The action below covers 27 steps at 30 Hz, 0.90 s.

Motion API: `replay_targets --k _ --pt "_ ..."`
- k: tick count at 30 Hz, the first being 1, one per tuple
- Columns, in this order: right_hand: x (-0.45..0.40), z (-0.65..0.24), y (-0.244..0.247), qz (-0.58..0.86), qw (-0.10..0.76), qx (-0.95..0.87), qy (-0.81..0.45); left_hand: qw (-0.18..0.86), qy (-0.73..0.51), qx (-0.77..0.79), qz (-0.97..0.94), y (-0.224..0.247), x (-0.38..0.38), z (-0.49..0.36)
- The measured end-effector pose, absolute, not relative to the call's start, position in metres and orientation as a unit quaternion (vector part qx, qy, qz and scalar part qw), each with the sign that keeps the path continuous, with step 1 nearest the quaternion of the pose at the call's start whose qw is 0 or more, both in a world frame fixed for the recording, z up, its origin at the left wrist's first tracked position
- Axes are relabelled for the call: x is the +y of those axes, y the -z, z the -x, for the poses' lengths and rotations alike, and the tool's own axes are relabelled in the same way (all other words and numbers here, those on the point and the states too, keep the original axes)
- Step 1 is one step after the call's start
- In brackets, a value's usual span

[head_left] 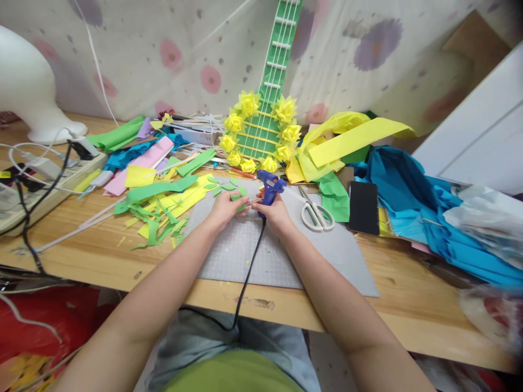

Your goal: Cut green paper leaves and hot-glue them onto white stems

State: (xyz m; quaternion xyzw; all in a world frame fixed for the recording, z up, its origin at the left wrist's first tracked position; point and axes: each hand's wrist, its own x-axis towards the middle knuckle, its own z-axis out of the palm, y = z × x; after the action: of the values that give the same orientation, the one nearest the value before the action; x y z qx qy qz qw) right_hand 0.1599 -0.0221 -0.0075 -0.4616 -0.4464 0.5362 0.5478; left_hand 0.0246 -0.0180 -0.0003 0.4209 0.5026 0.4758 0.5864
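My right hand (274, 212) is wrapped round a blue hot glue gun (269, 188), whose black cord runs down over the table edge. Close beside it, my left hand (225, 209) pinches a small green paper leaf (239, 202). The two hands nearly meet above the grey cutting mat (253, 256). Several more green cut leaves (223, 185) lie on the mat just beyond my left hand. Behind them stands a green guitar shape (261, 133) with white strings, its body ringed by yellow paper flowers (285, 109).
White-handled scissors (317, 216) lie on the mat's right side, near a black phone (363, 208). Green and yellow paper scraps (163, 212) cover the left. Blue paper (402, 179) is heaped at right. A power strip (53, 179) with cables sits far left beside a white mannequin head (28, 81).
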Motion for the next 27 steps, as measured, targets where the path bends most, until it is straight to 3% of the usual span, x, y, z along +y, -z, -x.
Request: replay_targets --k 6,11,21,27 --pt "-0.02 -0.163 0.009 0.466 0.551 -0.437 -0.537 0.561 -0.514 0.516 -0.393 0.002 -0.017 -0.027" --pt "-0.023 -0.183 -0.002 0.539 0.534 -0.472 -0.449 0.537 -0.537 0.521 -0.389 -0.002 -0.016 -0.025" --pt "-0.046 -0.201 -0.029 0.572 0.334 -0.641 -0.388 0.429 -0.575 0.546 -0.434 0.011 -0.008 -0.011" --pt "-0.044 -0.194 -0.022 0.587 0.313 -0.652 -0.364 0.413 -0.57 0.554 -0.445 0.01 -0.009 -0.011"
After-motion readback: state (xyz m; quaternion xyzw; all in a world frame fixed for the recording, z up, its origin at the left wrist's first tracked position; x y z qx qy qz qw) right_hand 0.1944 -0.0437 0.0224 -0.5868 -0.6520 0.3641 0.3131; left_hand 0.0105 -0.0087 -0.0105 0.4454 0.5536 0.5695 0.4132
